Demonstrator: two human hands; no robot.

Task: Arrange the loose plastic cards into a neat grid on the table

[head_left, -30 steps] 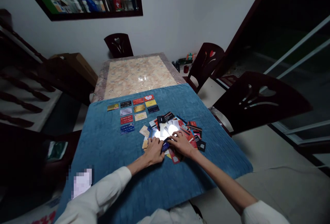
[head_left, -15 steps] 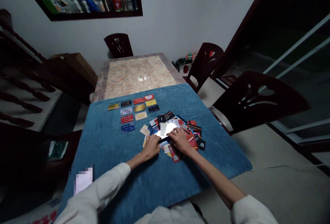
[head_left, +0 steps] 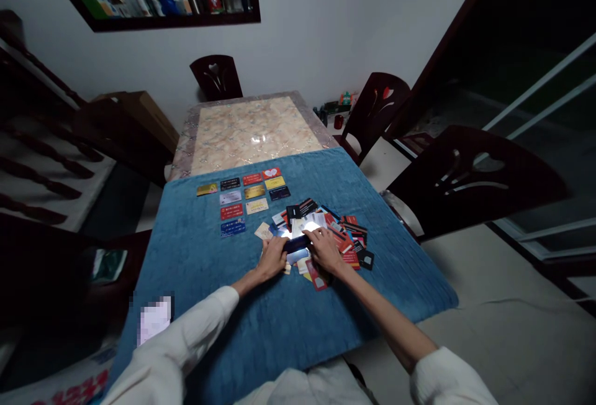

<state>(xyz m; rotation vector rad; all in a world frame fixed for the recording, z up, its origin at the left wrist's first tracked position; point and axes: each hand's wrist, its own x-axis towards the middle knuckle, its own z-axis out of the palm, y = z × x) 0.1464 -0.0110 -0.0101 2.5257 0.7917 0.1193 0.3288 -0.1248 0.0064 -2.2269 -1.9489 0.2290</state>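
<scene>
My left hand (head_left: 274,257) and my right hand (head_left: 325,250) are closed on opposite ends of a dark, slim phone (head_left: 297,244). It is held level just above a spread heap of bank cards (head_left: 342,240). Bright white light falls on the cards right beyond the phone, washing out their print. A red card (head_left: 318,274) pokes out below my right hand, and a cream card (head_left: 263,230) lies by my left hand. Further left, several cards are laid out singly in columns, among them a blue card (head_left: 233,227) and a red card (head_left: 231,211).
A blue cloth (head_left: 200,281) covers the near part of the table. Beyond it shows the patterned tabletop (head_left: 251,122). A blurred-out screen (head_left: 155,320) lies at the left edge. Dark wooden chairs (head_left: 470,181) stand along the right side, and another chair (head_left: 216,76) is at the far end.
The phone has tipped, so more of its dark face shows between my hands. Both hands stay over the heap. The whole view has shifted slightly.
</scene>
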